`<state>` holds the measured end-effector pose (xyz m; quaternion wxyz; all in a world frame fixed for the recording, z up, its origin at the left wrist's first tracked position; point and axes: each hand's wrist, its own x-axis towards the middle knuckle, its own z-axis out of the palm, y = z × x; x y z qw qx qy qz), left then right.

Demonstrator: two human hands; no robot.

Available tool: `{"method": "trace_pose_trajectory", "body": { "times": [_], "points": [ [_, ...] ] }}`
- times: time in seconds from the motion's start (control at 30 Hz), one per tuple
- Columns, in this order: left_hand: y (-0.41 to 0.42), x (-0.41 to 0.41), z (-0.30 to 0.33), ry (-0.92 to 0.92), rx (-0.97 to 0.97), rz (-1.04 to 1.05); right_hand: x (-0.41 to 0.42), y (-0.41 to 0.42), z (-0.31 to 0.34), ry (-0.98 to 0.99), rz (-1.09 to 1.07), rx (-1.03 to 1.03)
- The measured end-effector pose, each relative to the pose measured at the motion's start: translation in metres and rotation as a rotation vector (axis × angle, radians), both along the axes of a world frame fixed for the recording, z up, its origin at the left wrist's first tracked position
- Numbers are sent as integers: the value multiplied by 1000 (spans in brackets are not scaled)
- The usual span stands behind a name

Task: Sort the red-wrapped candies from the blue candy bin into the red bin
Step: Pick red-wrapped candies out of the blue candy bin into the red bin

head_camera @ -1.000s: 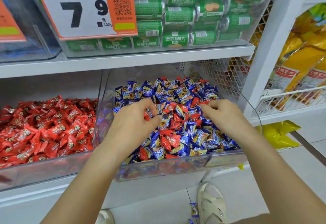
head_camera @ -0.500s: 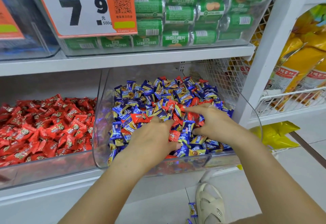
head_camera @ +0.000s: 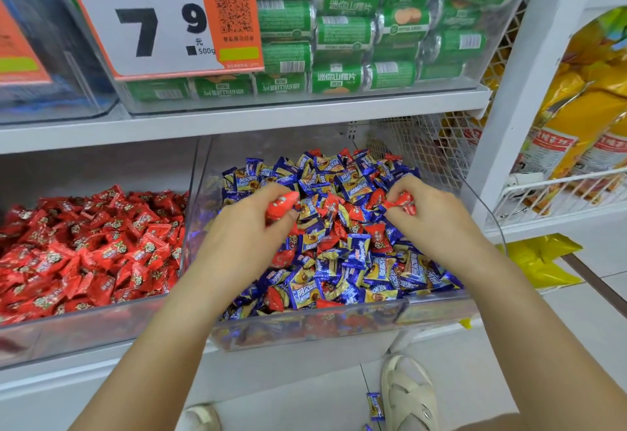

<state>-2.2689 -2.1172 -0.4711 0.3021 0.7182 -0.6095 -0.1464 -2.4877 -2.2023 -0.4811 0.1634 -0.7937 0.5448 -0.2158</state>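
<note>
Head view: both hands now lifted; left hand, right hand each pinch red candy.

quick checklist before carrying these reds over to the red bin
1. Left hand grips a red candy: ok.
2. Right hand pinches a second red candy: ok.
3. No blue wrapper caught in either grip: cannot tell.
4. Red bin open, with room on top: ok.
5. Blue bin free of reds: not ok, several remain.
6. Floor clear: not ok, a dropped blue candy lies by the sandal.
</note>
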Motion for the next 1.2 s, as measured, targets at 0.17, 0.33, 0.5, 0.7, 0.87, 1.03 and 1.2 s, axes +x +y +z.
{"method": "trace_pose_trajectory", "body": {
  "times": [0.17,0.33,0.5,0.7,0.87,1.03,1.2],
  "points": [
    [4,14,3,-42,14,104,19,10,7,29,-49,-47],
    [9,9,5,-186,-20,116,45,21,4,106,167,-2],
    [16,11,4,-318,82,75,55,20,-10,288,319,120],
    [27,6,-4,-247,191,-19,58,20,-15,260,260,69],
    [27,1,-11,-205,244,-53,43,8,-8,126,111,29],
    [23,-10,-16,-410,208,-64,32,-1,-8,63,-17,-37],
    [24,-11,-17,-492,287,-152,45,6,-6,138,57,-96]
  ]
}}
